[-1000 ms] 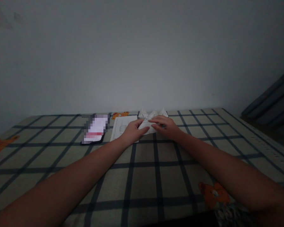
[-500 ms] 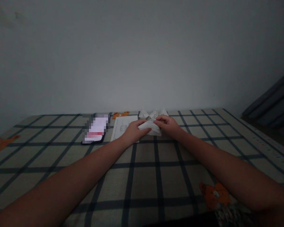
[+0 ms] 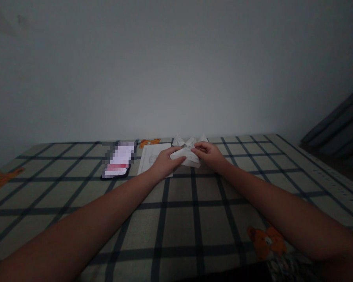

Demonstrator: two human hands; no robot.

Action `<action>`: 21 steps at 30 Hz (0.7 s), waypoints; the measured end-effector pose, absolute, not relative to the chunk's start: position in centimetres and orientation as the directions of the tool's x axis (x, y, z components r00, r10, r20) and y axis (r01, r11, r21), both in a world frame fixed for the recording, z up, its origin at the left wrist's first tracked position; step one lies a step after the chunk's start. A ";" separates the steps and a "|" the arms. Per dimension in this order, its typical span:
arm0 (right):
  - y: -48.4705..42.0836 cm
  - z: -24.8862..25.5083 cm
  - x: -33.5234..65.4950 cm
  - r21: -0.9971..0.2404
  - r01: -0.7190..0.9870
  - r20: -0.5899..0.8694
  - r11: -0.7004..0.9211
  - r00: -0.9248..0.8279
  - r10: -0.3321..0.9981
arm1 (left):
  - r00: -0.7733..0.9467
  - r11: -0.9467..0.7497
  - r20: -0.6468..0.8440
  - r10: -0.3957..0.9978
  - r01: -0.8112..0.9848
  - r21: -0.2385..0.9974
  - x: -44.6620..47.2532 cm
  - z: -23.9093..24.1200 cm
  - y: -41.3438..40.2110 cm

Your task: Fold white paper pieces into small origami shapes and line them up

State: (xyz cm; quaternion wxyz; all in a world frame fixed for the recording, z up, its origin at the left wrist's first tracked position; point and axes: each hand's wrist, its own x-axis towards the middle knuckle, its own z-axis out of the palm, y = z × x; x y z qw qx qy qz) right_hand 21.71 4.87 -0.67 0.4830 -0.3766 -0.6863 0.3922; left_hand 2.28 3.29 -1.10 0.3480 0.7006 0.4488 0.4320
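Note:
Between my hands is a white folded sheet of paper (image 3: 188, 157), held above the checked cloth. My left hand (image 3: 165, 159) grips its left end, thumb on the near face and fingers behind. At the upper right edge, my right hand (image 3: 208, 153) pinches the sheet with thumb and bent fingers. Just behind stand several small folded paper pieces (image 3: 179, 140) with pointed tips, partly hidden by my hands. Left of my left hand, a printed sheet (image 3: 148, 156) lies flat, its right part covered by that hand.
A phone (image 3: 120, 160) with a lit, blurred screen lies farther left. The checked cloth (image 3: 176, 227) with orange bear prints covers the surface up to a pale wall (image 3: 176, 70). Dark folded fabric (image 3: 338, 117) hangs at the right.
The held paper has tilted and spread slightly, showing more of its near face. My left hand has shifted a little to the left; the right hand has barely moved.

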 end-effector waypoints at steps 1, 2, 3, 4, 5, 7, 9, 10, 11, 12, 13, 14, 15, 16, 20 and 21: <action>4.9 -0.7 21.7 -0.894 0.151 0.379 0.422 -0.249 0.891 | 0.233 -0.361 0.294 0.927 0.343 0.867 2.3 -1.0 3.3; 4.9 -0.8 21.7 -0.885 0.166 0.391 0.436 -0.247 0.887 | 0.240 -0.368 0.296 0.924 0.358 0.858 2.3 -0.9 3.2; 4.9 -0.8 21.7 -0.876 0.179 0.402 0.449 -0.244 0.882 | 0.247 -0.375 0.300 0.922 0.369 0.850 2.2 -0.9 3.2; 4.9 -0.8 21.7 -0.868 0.191 0.411 0.458 -0.240 0.879 | 0.253 -0.383 0.305 0.918 0.374 0.845 2.2 -0.8 3.2; 4.9 -0.8 21.7 -0.863 0.200 0.418 0.465 -0.235 0.877 | 0.259 -0.390 0.309 0.915 0.375 0.841 2.2 -0.8 3.2; 4.8 -0.8 21.7 -0.854 0.210 0.429 0.476 -0.233 0.873 | 0.269 -0.399 0.314 0.911 0.374 0.837 2.3 -0.7 3.2; 4.7 -0.7 21.6 -0.845 0.219 0.439 0.488 -0.236 0.867 | 0.274 -0.405 0.318 0.908 0.376 0.833 2.3 -0.7 3.2; 4.6 -0.6 21.6 -0.839 0.227 0.445 0.495 -0.239 0.863 | 0.277 -0.410 0.321 0.906 0.376 0.831 2.3 -0.7 3.2; 4.6 -0.6 21.6 -0.832 0.237 0.450 0.502 -0.240 0.860 | 0.280 -0.414 0.325 0.903 0.375 0.829 2.3 -0.7 3.1; 4.5 -0.5 21.6 -0.824 0.251 0.455 0.508 -0.242 0.857 | 0.285 -0.418 0.327 0.901 0.373 0.828 2.3 -0.7 3.1; 4.4 -0.4 21.6 -0.816 0.264 0.459 0.514 -0.243 0.854 | 0.288 -0.420 0.327 0.900 0.371 0.828 2.3 -0.6 3.1; 4.4 -0.4 21.6 -0.809 0.275 0.465 0.520 -0.241 0.852 | 0.290 -0.419 0.326 0.900 0.370 0.829 2.3 -0.6 3.1; 4.3 -0.4 21.5 -0.803 0.282 0.471 0.525 -0.240 0.849 | 0.291 -0.418 0.324 0.900 0.370 0.830 2.3 -0.5 3.0; 4.3 -0.4 21.5 -0.799 0.286 0.475 0.530 -0.240 0.846 | 0.292 -0.417 0.322 0.900 0.370 0.830 2.4 -0.4 3.0; 4.1 -0.4 21.4 -0.813 0.259 0.467 0.522 -0.248 0.849 | 0.282 -0.411 0.321 0.904 0.373 0.832 2.5 -0.4 2.9; 4.1 -0.4 21.5 -0.823 0.243 0.458 0.513 -0.252 0.853 | 0.279 -0.408 0.318 0.906 0.374 0.833 2.5 -0.4 2.9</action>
